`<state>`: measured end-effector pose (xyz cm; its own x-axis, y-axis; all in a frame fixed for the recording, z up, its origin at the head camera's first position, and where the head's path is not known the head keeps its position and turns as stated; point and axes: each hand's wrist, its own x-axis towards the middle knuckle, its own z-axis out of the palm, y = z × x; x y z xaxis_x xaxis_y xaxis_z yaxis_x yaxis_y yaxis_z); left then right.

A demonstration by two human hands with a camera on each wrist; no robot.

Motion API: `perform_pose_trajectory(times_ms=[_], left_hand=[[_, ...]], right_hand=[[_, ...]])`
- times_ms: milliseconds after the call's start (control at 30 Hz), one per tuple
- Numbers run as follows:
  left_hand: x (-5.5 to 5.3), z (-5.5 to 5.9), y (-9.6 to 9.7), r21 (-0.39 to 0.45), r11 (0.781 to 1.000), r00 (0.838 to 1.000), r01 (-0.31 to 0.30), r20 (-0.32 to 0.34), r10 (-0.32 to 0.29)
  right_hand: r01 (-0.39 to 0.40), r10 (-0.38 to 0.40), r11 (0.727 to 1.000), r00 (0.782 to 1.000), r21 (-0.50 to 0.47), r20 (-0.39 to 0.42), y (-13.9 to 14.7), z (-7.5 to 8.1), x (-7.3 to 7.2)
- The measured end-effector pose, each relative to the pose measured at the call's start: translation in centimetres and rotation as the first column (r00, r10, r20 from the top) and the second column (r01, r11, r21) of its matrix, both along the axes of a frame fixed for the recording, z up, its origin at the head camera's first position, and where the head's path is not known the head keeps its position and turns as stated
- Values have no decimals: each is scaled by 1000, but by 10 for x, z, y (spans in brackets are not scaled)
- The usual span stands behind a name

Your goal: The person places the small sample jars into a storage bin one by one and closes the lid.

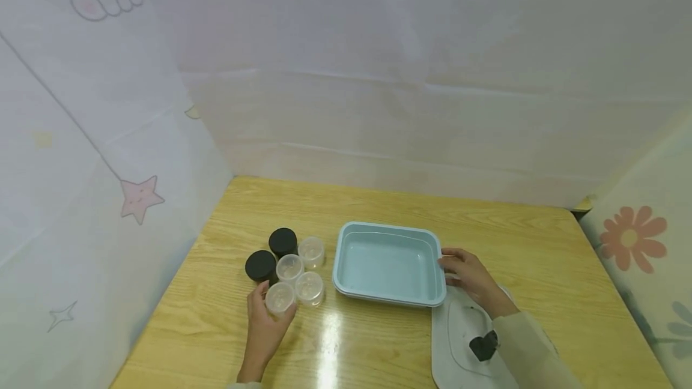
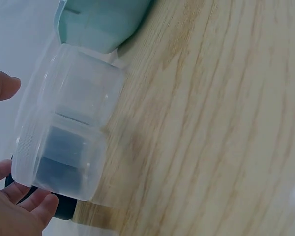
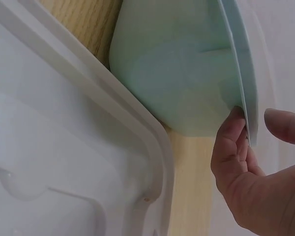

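The head camera looked forward and down across the desk (image 1: 567,269) from its near side, farthest back. The left wrist camera sat low, right beside the clear jars (image 2: 83,86), its picture turned sideways. The right wrist camera faced the blue tray (image 3: 172,73) closely. All three views shared that tray.

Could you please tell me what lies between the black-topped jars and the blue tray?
Clear containers, then a strip of bare table, in the head view.
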<state>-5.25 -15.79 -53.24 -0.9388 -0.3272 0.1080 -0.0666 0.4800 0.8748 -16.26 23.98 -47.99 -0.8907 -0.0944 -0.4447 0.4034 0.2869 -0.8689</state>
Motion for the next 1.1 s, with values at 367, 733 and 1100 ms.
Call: perform_pose_trajectory(times_ms=[367, 733, 1100], left_hand=[[0, -8, -2, -15, 999, 999, -44, -6, 44], [-4, -16, 3, 4, 997, 997, -73, -40, 73], [-3, -15, -1, 6, 997, 997, -74, -22, 74]], right_hand=[[-3, 3, 1000, 1000, -3, -12, -3, -1, -1], [10, -10, 1000, 1000, 11, -14, 3, -2, 3], [-6, 6, 1000, 1000, 11, -28, -2, -2, 1]])
